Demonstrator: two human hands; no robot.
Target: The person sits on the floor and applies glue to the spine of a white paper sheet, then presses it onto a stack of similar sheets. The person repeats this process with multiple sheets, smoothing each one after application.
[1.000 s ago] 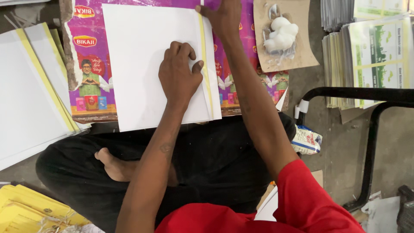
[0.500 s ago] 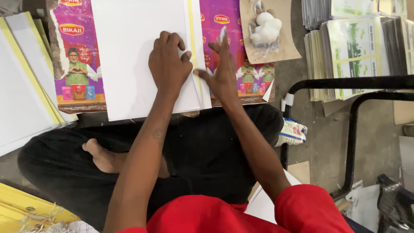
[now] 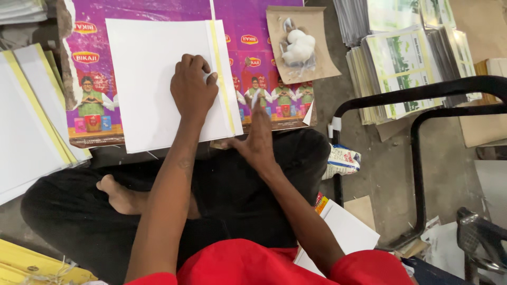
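A stack of white sheets (image 3: 153, 79) with a yellow strip (image 3: 222, 79) along its right edge lies on a purple printed sheet (image 3: 253, 63). My left hand (image 3: 193, 89) presses flat on the white stack near the strip, fingers curled. My right hand (image 3: 259, 134) hovers at the stack's lower right corner, fingers extended and pointing away from me, holding nothing. I sit cross-legged in black trousers, a bare foot (image 3: 119, 195) showing.
A brown card (image 3: 322, 58) holds white lumps of paste (image 3: 298, 45). More white sheets with yellow strips (image 3: 31, 121) lie left. Printed green-and-white stacks (image 3: 406, 68) lie right, beside a black metal frame (image 3: 417, 132). Yellow sheets (image 3: 31, 264) sit bottom left.
My right hand slid down the yellow strip from the far end of the stack to its near right corner. My left hand stayed pressed on the sheets.
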